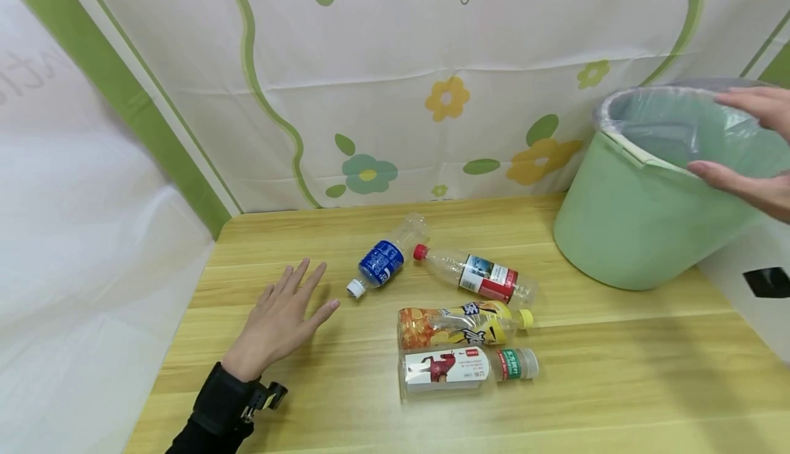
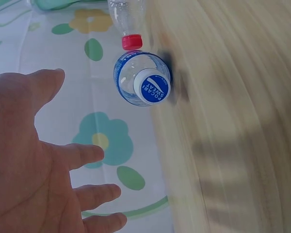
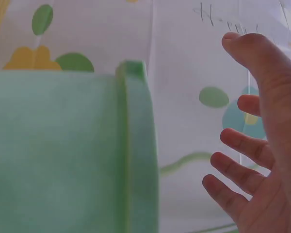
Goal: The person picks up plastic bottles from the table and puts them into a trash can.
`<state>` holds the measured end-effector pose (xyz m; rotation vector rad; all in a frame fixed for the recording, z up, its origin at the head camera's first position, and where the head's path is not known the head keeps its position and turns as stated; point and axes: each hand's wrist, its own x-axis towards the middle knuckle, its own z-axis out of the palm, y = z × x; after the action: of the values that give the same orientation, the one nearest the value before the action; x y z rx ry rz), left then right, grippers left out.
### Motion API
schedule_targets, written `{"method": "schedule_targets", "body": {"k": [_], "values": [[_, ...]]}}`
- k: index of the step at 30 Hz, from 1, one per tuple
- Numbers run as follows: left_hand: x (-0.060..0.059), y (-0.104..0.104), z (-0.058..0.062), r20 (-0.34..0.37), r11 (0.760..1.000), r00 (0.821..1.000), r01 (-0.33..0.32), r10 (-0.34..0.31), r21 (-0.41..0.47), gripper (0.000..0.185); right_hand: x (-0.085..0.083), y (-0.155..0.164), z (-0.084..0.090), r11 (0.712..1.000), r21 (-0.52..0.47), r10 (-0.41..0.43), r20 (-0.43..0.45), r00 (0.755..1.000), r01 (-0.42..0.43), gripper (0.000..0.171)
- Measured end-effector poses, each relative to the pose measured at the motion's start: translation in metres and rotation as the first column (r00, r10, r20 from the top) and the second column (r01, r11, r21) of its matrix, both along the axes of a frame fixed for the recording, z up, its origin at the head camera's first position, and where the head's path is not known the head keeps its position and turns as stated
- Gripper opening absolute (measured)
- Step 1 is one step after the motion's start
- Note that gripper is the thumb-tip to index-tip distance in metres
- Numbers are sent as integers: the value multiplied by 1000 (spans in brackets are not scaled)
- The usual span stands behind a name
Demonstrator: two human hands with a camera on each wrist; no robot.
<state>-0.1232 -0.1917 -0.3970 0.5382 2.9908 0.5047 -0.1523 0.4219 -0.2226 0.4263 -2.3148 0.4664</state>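
My left hand (image 1: 278, 324) hovers over the table's left part, fingers spread, holding nothing. Nearest to it lies a blue-labelled Pocari Sweat bottle (image 1: 381, 263), its white cap (image 2: 154, 89) towards the hand. My right hand (image 1: 756, 145) is above the rim of the green bin (image 1: 654, 214), partly cut off by the frame edge; its fingers are apart and hold nothing. Beside the blue-labelled bottle is a clear bottle with a red cap (image 1: 487, 277). Closer to me lie a yellow-capped drink bottle (image 1: 459, 324) and a bottle with a white label (image 1: 447, 367), side by side.
A clear plastic liner (image 1: 636, 101) covers the bin's rim, and a clear object shows inside. Behind the wooden table (image 1: 321, 399) hangs a white cloth (image 1: 370, 42) with flower prints. A black patch (image 1: 768, 282) is on the white surface at far right.
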Motion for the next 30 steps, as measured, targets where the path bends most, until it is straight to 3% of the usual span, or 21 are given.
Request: {"method": "schedule_targets", "body": {"k": [5, 10, 15, 20, 23, 30], "values": [[0, 0, 2, -5, 1000, 1000, 2, -2, -6, 80, 8, -29, -4, 986, 118, 120, 0, 993, -119, 100], [-1, -1, 1, -10, 1000, 1000, 3, -3, -10, 81, 11, -47, -16, 971, 138, 188, 64, 980, -195, 91], [-2, 0, -1, -1, 1000, 1000, 4, -4, -6, 82, 11, -64, -29, 943, 149, 280, 132, 951, -298, 83], [-2, 1, -1, 16, 1000, 1000, 5, -5, -5, 84, 7, -82, -46, 901, 236, 360, 63, 931, -365, 81], [-2, 1, 0, 15, 1000, 1000, 7, -7, -4, 83, 7, -89, -57, 887, 258, 380, 66, 923, -384, 78], [-2, 1, 2, 9, 1000, 1000, 5, -5, -1, 80, 4, -95, -93, 877, 227, 368, 247, 896, -423, 75]]}}
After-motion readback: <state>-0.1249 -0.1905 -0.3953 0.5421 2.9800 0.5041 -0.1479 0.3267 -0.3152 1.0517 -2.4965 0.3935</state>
